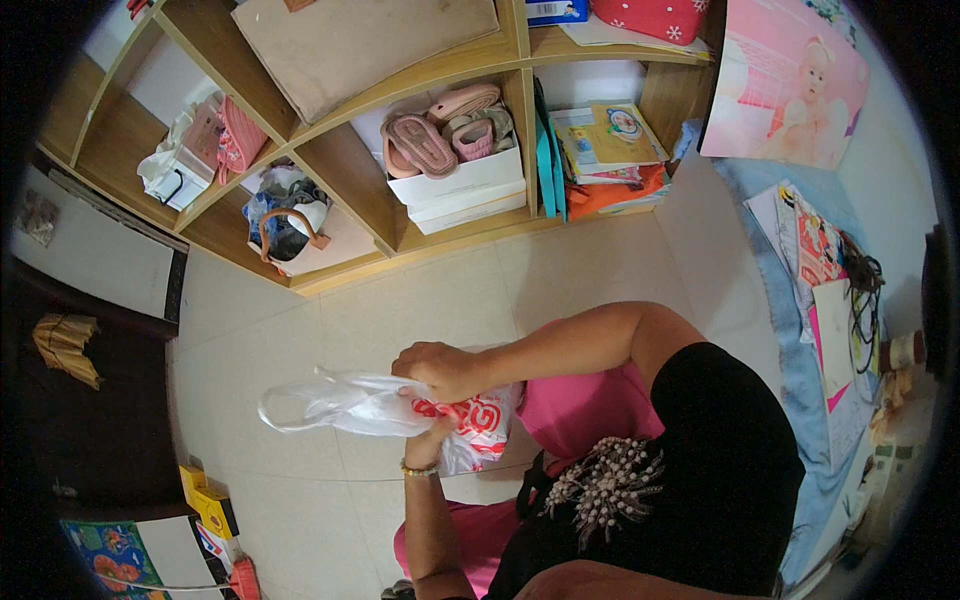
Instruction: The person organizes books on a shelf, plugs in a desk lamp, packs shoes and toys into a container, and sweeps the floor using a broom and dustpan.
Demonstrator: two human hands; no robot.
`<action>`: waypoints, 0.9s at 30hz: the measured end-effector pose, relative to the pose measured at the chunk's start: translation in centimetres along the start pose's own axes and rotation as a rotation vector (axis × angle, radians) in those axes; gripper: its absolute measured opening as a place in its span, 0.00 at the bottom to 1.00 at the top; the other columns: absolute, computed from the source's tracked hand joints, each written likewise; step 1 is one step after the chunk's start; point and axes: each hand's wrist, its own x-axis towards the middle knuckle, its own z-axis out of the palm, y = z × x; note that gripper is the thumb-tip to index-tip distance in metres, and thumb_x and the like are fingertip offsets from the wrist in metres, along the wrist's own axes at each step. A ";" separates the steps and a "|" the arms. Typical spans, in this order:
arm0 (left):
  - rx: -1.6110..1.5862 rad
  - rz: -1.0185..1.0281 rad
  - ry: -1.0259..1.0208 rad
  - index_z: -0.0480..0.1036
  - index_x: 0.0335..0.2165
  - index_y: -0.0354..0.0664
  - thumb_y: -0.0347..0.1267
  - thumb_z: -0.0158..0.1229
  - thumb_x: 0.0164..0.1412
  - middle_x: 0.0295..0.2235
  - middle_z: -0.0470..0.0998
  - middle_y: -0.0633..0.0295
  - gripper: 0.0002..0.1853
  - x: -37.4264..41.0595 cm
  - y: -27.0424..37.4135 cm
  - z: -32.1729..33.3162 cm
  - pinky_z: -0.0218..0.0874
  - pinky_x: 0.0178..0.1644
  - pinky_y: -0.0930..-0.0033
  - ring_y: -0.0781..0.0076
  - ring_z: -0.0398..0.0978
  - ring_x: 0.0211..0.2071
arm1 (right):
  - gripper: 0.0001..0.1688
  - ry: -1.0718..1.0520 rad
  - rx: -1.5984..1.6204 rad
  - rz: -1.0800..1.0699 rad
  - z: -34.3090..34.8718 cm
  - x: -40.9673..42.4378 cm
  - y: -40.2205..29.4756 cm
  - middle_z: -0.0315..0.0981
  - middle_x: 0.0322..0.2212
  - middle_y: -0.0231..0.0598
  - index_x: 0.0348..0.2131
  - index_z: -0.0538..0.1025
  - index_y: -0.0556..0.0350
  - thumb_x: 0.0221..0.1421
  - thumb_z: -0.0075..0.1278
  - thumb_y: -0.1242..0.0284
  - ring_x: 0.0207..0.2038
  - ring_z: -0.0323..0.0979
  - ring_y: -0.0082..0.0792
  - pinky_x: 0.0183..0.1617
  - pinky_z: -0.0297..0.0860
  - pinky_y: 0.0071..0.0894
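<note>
A white, thin plastic carrier bag [352, 409] with red printing hangs before me, over the tiled floor. Its looped handles stretch out to the left, and its printed body bulges near my knees. My right hand [442, 371] is closed around the gathered upper part of the bag. Just below it in the picture, my left hand [435, 433], with a beaded bracelet [418, 470] at the wrist, grips the bag's near side. What the bag holds cannot be made out.
A wooden cubby shelf [450, 247] runs along the top, holding a white box of pink shoes [457, 180], a handled bag [315, 251] and books [611, 139]. Papers lie on a blue cloth [757, 225] at right. Yellow boxes [210, 506] and a red brush head [244, 579] stand lower left.
</note>
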 end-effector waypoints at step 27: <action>1.247 0.491 0.680 0.68 0.24 0.40 0.24 0.58 0.31 0.29 0.66 0.58 0.13 0.8 5.4 -1.0 0.58 0.35 0.63 0.57 0.65 0.33 | 0.15 -0.722 0.998 0.709 -0.9 -0.3 -0.3 0.50 0.11 0.25 0.30 0.68 0.55 0.51 0.44 0.61 0.10 0.48 0.19 0.13 0.52 0.24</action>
